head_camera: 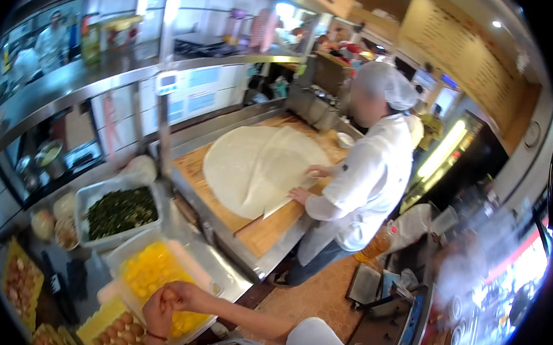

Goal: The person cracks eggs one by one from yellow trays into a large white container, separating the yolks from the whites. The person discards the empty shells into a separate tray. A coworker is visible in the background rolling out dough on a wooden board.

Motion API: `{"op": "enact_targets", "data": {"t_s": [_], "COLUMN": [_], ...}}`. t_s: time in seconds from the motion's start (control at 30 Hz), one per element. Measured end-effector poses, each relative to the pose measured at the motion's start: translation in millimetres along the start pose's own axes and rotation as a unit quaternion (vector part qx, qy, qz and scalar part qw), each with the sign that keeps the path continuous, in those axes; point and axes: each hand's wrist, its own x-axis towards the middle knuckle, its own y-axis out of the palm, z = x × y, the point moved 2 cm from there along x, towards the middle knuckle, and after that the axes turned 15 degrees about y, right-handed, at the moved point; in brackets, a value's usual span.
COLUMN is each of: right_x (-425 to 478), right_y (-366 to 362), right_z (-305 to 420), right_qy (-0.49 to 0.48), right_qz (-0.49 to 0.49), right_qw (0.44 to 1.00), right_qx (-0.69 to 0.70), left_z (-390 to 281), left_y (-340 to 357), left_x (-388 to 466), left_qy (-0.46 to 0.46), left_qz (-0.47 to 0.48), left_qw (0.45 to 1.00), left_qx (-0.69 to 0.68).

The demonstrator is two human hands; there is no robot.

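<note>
Both hands are together over a white plastic tub (115,257) of cracked eggs with many yolks (147,264). My left hand (158,311), with a dark red bracelet at the wrist, and my right hand (183,296) hold a brown egg (169,296) between their fingers. Whether its shell is cracked cannot be told. A tray of brown eggs (121,334) lies just below the tub, by my left wrist. Behind the tub is a white container (80,233) of chopped dark greens (122,212).
A co-worker (373,160) in white stands at a wooden board (272,230), hands on a large dough sheet (238,170). More eggs (21,284) are in a tray at the far left. A metal post (162,116) and shelf (86,80) rise behind. Steaming cookware (457,307) is at the right.
</note>
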Motion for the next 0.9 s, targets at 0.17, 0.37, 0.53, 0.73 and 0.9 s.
{"op": "enact_targets", "data": {"t_s": [0.17,0.37,0.53,0.73,0.9], "right_x": [-12.4,-17.0,-21.9,-35.1,-28.4], "right_y": [-7.9,-5.3,-21.8,-41.4,-0.4], "right_z": [-12.1,-47.5,-26.2,15.1,-69.8], "right_qy": [0.093,-0.069,-0.06,-0.06,0.053], "right_qz": [-0.016,-0.128,-0.161,-0.183,-0.104], "right_qw": [0.995,0.987,0.964,0.962,0.944], "right_qx": [-0.027,-0.063,-0.203,-0.191,-0.309], "left_z": [-2.9,-0.8,-14.3,-10.2,-1.9], "left_y": [7.1,21.8,16.9,9.7,6.8], "left_x": [14.7,31.0,46.5,45.9,37.1], "left_qy": [-0.008,0.071,0.036,0.01,-0.011], "left_qz": [0.056,0.046,0.111,0.153,0.201], "left_qw": [0.998,0.996,0.992,0.986,0.976], "left_qx": [0.02,0.011,0.045,0.072,0.079]}}
